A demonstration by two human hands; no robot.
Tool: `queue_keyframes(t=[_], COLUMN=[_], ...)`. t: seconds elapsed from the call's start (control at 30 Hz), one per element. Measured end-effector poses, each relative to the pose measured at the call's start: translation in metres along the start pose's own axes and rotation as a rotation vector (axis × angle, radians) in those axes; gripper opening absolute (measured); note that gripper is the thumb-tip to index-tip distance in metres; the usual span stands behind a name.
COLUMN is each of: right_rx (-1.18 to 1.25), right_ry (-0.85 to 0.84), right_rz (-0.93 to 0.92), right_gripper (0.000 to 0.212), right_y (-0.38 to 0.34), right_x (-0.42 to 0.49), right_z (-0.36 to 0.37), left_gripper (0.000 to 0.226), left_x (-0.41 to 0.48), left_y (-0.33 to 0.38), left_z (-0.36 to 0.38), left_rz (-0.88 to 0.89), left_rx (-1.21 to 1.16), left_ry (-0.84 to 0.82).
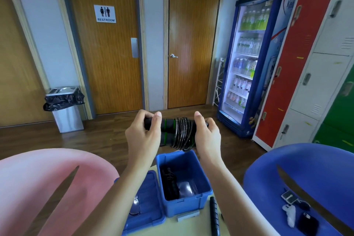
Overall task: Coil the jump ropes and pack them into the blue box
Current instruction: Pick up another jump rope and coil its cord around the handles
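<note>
Both hands, left hand (144,132) and right hand (206,133), grasp the coiled jump rope (178,132) above the open blue box (201,166); keeping the coils pinched tight should help while lowering it in.

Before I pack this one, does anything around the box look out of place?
Nothing is spilled or damaged. One black handle lies on the table right of the blue box, unpacked. The lid rests beside the box.
</note>
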State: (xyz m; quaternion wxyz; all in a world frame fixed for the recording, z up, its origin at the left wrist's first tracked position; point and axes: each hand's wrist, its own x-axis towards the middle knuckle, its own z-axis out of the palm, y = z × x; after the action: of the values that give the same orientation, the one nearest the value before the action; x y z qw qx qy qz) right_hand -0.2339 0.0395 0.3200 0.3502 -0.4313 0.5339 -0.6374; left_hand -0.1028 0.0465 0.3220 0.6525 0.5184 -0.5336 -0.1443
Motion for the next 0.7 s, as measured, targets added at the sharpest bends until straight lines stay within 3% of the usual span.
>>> queue_keyframes(t=[0.2, 0.33, 0.47, 0.7], right_rx=[0.011, -0.039, -0.055, -0.074], right_ry=[0.011, -0.043, -0.127, -0.038], right_rz=[0.012, -0.035, -0.088, -0.141], right_gripper=[0.032, 0.030, 0.033, 0.029], right_y=[-0.001, -0.005, -0.007, 0.002], right_x=[0.011, 0.013, 0.013, 0.013], right_z=[0.002, -0.002, -0.002, 0.006], left_gripper=[0.017, 0.019, 0.027, 0.035], left_x=[0.000, 0.005, 0.012, 0.013], left_y=[-0.001, -0.005, -0.007, -0.014], left_z=[0.001, 0.001, 0.003, 0.010], left_rz=[0.141, 0.082, -0.097, -0.042], left_rx=[-0.021, -0.021, -0.078, 0.015], left_ry=[-0.079, -0.145, -0.096, 0.017])
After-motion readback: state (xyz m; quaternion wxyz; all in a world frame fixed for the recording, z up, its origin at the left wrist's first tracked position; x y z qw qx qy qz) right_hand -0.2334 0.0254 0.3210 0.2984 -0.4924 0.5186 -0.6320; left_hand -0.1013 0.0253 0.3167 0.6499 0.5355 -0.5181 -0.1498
